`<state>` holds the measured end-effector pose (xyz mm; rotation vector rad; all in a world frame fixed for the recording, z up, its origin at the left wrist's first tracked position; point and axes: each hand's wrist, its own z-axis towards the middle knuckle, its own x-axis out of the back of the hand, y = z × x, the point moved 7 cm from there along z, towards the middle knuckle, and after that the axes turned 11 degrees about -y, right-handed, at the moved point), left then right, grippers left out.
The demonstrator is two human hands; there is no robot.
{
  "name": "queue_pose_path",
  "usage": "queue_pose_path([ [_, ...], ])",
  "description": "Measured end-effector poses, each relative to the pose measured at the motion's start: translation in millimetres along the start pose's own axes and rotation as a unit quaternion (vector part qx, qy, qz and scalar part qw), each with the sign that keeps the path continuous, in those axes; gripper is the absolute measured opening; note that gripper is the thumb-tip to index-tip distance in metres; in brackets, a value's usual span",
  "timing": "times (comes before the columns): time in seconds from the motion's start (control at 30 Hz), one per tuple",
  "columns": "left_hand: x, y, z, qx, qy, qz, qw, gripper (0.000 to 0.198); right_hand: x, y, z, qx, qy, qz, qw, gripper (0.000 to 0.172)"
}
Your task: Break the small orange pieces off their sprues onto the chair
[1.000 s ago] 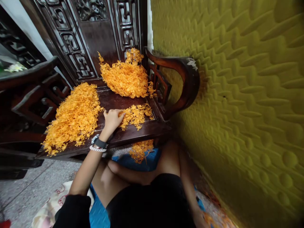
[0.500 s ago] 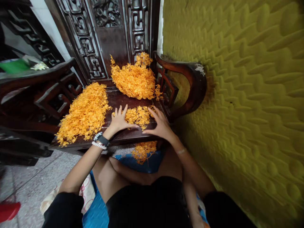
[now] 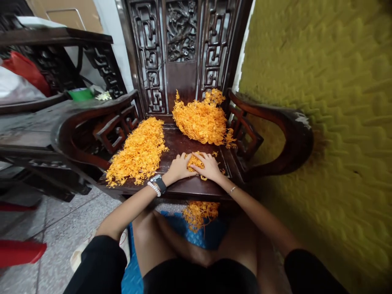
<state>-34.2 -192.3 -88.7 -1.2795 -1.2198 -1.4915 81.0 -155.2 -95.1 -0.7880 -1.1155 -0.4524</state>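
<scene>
My left hand (image 3: 180,167) and my right hand (image 3: 209,166) rest on the dark wooden seat, curved round a small heap of orange plastic flower pieces (image 3: 195,161). Thumbs and fingers nearly meet, squeezing the heap between both palms. A few loose bits show by the right fingers. To the left of my hands lies a long pile of the same orange pieces (image 3: 139,149). Behind them, against the chair back, a mounded orange pile (image 3: 200,120) sits. Below the seat edge, between my legs, more orange pieces (image 3: 200,214) hang or lie; their base is hidden.
The carved wooden chair (image 3: 180,77) has curved armrests, the right one (image 3: 295,143) close to a textured yellow-green wall (image 3: 343,122). At left stand another wooden seat with a green item (image 3: 81,94) and a red bag (image 3: 26,71). A red object (image 3: 21,252) is on the tiled floor.
Both hands were spread apart over the scattered pieces. They have drawn inward, pressing these into a compact heap. The camera view has shifted, so the chair appears further right and lower.
</scene>
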Motion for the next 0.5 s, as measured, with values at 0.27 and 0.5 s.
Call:
queue_pose_path([
  [0.27, 22.2, -11.2, -5.6, 0.036, 0.012, -0.003, 0.999, 0.05, 0.1, -20.7, 25.3, 0.064, 0.021, 0.082, 0.994, 0.03],
  [0.5, 75.5, -59.1, -34.7, 0.146, 0.114, -0.006, 0.983, 0.048, 17.5, -76.8, 83.1, 0.148, 0.067, 0.18, 0.97, 0.028],
])
